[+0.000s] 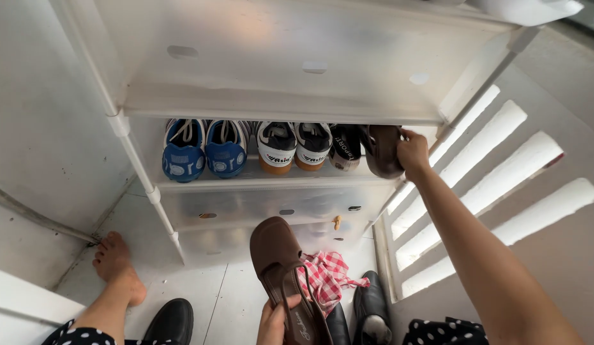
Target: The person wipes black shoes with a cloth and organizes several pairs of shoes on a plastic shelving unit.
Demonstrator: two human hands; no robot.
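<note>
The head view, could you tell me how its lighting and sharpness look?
Head view: daylight stripes glare white on the right wall; the top shelf is washed out; rack poles bow from wide-angle distortion; the right hand on the brown shoe stays sharp.

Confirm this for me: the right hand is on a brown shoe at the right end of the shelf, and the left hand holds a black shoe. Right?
Not quite. The head view shows the left hand holding a brown shoe, not a black one. The rest stands: the right hand is on the brown shoe on the shelf, at the right end of the rack.
</note>
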